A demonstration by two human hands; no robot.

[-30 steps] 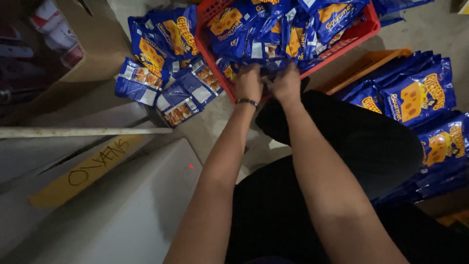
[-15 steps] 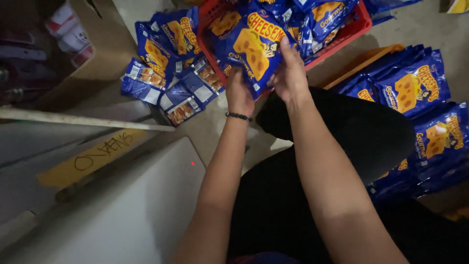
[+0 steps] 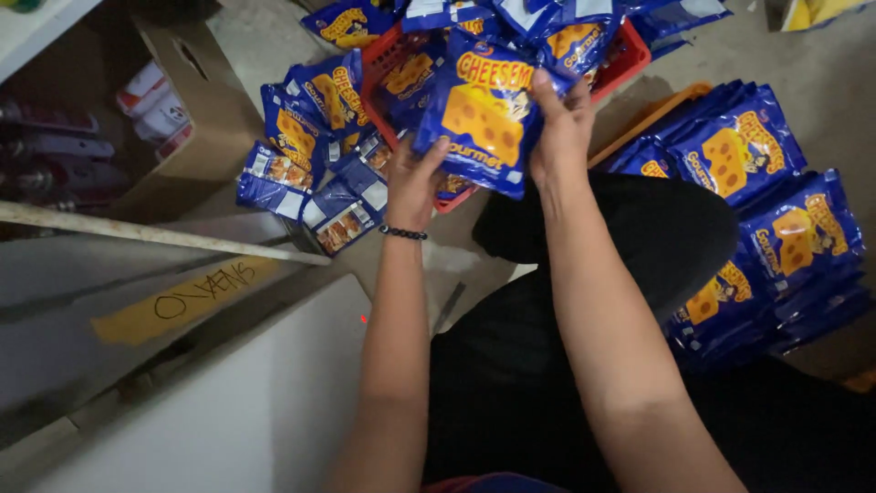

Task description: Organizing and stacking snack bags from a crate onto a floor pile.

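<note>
Head view: left hand (image 3: 412, 183) and right hand (image 3: 561, 128) both clamping blue snack bag (image 3: 484, 123), holding it lifted above red crate (image 3: 630, 55). Crate holding many more bags, so sorting looking part-way. Flat stack of same bags (image 3: 757, 201) lying right of knee, looking like finished share. Smaller blue packets (image 3: 310, 173) lying loose on floor left of crate.

Room: cardboard box (image 3: 196, 110) standing far left; pale board edge (image 3: 155, 233) crossing near left forearm; black-clothed lap filling centre. Open floor showing only at upper right.

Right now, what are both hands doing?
Left hand: closed on the blue snack bag, lower left edge.
Right hand: closed on the same bag's right side.
</note>
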